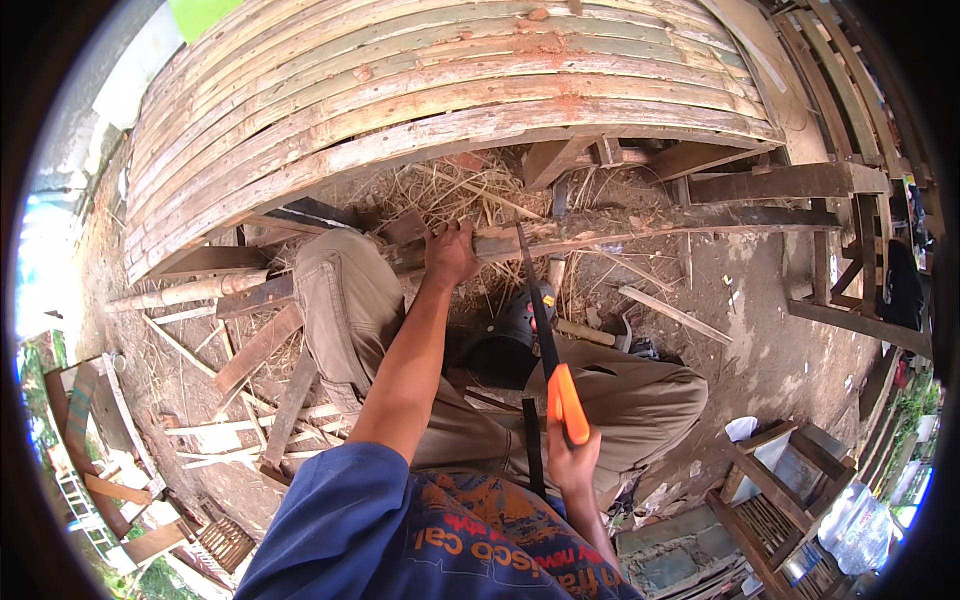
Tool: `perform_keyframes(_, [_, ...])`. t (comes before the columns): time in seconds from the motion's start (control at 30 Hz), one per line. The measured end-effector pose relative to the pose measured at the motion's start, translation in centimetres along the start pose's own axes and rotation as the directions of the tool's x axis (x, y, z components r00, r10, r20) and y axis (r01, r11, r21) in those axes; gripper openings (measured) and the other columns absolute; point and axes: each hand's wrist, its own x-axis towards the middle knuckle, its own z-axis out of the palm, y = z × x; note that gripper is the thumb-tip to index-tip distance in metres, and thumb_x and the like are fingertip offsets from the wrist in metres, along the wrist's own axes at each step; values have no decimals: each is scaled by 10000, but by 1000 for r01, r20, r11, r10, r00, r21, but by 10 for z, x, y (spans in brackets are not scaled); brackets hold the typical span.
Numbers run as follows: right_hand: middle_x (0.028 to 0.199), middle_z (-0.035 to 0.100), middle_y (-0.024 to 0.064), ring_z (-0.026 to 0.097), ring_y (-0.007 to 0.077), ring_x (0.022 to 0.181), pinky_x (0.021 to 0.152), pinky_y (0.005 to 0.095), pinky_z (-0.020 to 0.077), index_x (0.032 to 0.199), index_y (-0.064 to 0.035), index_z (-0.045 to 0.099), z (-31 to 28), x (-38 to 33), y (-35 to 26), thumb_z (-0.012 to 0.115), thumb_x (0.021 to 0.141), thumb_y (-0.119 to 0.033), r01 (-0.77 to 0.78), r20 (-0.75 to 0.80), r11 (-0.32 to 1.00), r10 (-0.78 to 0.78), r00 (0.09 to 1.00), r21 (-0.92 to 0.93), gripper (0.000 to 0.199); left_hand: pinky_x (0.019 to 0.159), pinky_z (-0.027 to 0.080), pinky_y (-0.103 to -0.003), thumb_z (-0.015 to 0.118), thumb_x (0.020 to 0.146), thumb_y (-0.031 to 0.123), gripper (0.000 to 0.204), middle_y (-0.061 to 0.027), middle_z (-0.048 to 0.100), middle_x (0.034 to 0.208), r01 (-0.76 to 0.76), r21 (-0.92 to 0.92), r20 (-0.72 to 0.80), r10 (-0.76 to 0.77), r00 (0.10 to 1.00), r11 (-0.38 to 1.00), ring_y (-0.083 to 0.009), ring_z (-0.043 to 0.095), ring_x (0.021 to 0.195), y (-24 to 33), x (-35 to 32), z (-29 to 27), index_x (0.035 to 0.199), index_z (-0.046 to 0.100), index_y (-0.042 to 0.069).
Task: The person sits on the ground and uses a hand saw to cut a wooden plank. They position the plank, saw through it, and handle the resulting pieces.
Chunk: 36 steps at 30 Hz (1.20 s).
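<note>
the handsaw (549, 352) slants forward, its tip at the rough beam (610, 233) lying crosswise ahead, below the near edge of the slatted platform (400, 95). the right hand (572, 458) has its fingers wrapped round the orange handle (567, 398), the surest hold; the saw should be light, its thin blade (538, 310) prone to flex sideways. the left hand (452, 253) grasps the beam, fingers curled over it; that wood looks heavy, stiff and splintery, best held well away from the blade.

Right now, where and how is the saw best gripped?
Probably by the orange handle, coming from the wearer's side, as the right hand does: the saw's broad handle end faces the wearer, while its thin dark blade tapers away toward the beam.
</note>
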Motion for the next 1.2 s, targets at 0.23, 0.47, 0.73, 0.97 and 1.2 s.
perform_keyframes(0.23, [678, 648, 264, 680, 468, 742, 653, 506, 518, 742, 59, 639, 91, 193, -30, 671, 884, -304, 107, -105, 980, -126, 986, -169, 391, 1101, 342, -636, 777, 729, 386, 704, -187, 547, 1379, -28, -43, 81, 32, 996, 999, -357, 460, 1357, 11, 16, -7, 1316, 546, 73])
perform_keyframes(0.47, [613, 580, 204, 636, 331, 557, 551, 413, 471, 753, 34, 609, -9, 12, -3, 653, 909, -136, 114, 44, 987, -110, 993, -117, 234, 1132, 318, -633, 806, 713, 394, 785, -185, 529, 1410, 16, 32, 107, -19, 994, 999, -361, 476, 1352, -1, 8, -9, 1366, 503, 82])
perform_keyframes(0.73, [666, 619, 274, 665, 469, 720, 599, 476, 494, 752, 73, 617, 62, 117, -16, 687, 896, -258, 238, -64, 958, -250, 966, -158, 367, 1116, 312, -639, 809, 713, 350, 708, -193, 558, 1354, 9, -17, -43, -10, 999, 1000, -366, 493, 1320, -1, -1, 0, 1308, 538, 78])
perform_keyframes(0.97, [709, 648, 260, 662, 478, 736, 649, 503, 518, 824, 44, 659, 74, 132, -9, 664, 887, -200, 317, 8, 912, -326, 945, -260, 253, 1087, 343, -633, 789, 702, 279, 648, -182, 571, 1313, -4, 20, 12, 4, 1000, 1000, -358, 498, 1312, -8, 12, -9, 1271, 543, 91])
perform_keyframes(1.2, [576, 584, 101, 578, 142, 539, 533, 371, 469, 744, 37, 610, -27, -32, 0, 636, 925, -94, -16, 113, 994, 28, 993, -107, 225, 1083, 347, -638, 778, 694, 277, 666, -167, 567, 1327, -11, -2, 40, 11, 999, 1000, -350, 517, 1297, -3, 5, 0, 1289, 531, 105])
